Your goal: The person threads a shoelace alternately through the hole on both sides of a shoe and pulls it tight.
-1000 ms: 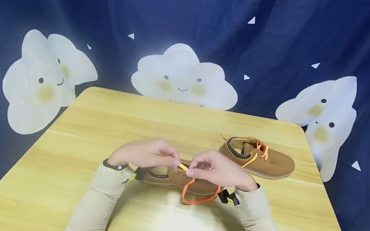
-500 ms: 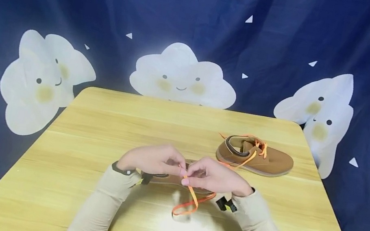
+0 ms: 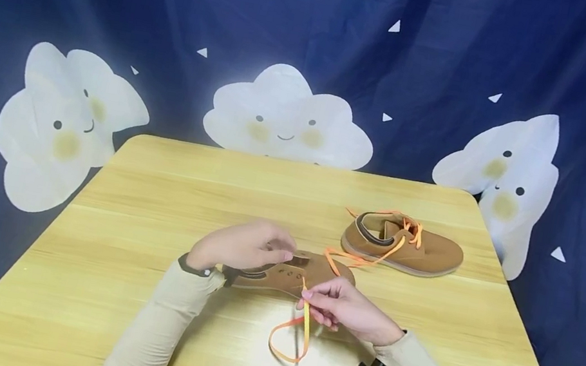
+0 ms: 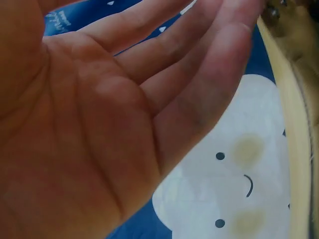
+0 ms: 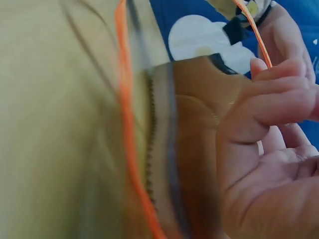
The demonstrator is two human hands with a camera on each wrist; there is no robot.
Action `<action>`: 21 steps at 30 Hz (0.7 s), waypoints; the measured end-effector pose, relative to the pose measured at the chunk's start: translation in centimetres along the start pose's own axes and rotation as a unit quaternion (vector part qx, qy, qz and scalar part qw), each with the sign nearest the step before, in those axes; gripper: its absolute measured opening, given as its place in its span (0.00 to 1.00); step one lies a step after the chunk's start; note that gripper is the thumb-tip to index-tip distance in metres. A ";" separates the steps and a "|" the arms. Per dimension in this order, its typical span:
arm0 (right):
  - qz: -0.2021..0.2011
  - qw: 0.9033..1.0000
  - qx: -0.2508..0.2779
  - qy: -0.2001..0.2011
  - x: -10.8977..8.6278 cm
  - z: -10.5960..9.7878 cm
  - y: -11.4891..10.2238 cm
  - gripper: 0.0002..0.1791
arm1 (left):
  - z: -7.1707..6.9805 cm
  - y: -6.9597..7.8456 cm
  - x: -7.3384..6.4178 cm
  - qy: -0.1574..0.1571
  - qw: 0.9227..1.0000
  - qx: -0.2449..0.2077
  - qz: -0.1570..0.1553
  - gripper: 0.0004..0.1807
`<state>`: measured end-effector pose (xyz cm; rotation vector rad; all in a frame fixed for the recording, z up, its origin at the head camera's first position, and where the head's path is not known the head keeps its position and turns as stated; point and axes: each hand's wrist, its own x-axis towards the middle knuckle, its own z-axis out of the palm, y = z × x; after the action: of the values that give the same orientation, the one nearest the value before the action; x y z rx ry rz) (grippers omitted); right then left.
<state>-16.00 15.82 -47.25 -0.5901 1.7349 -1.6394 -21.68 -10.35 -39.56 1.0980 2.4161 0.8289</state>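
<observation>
A brown shoe (image 3: 327, 271) with a row of eyelets lies on its sole in front of the person, toe to the right. From its near eyelet side comes an orange shoelace (image 3: 306, 332), hanging in a loop toward the person. The right hand (image 3: 353, 310) pinches this lace between thumb and fingertips, just on the near side of the shoe. In the right wrist view the lace passes the shoe's side (image 5: 192, 109). The left hand (image 3: 246, 245) is over the shoe's opening, fingertips close to the tongue, fingers loosely extended and nothing gripped in them.
A second brown shoe (image 3: 436, 255), laced in orange, stands at the back right of the wooden table (image 3: 181, 183). An orange lace strand (image 3: 353, 259) trails between the two shoes. Behind the table hangs a blue curtain (image 3: 348, 36) with white clouds.
Both hands were together at the lace over the eyelets. The right hand has moved down toward the person with the lace, while the left has let go and stays above the shoe.
</observation>
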 end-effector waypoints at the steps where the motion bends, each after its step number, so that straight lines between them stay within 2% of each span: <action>1: 0.002 1.000 0.012 -0.001 0.1 0.1 0.4 0.26 | 0.1 0.0 0.1 -0.007 1.000 0.001 -0.001 0.18; 6: 0.018 0.999 0.042 0.001 0.5 0.1 1.5 0.26 | 0.8 0.3 0.5 -0.049 0.999 0.009 -0.009 0.20; 16: 0.046 0.997 0.062 0.020 1.5 0.1 1.8 0.25 | 1.5 -0.1 1.1 -0.108 0.994 0.007 -0.003 0.21; 21: 0.061 0.995 0.060 0.052 1.8 0.4 1.5 0.26 | 1.7 -0.6 1.4 -0.117 0.993 -0.008 -0.008 0.22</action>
<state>-16.70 14.41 -49.04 -0.3420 1.6972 -1.7000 -21.99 -8.97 -41.36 1.1035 2.2167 0.6713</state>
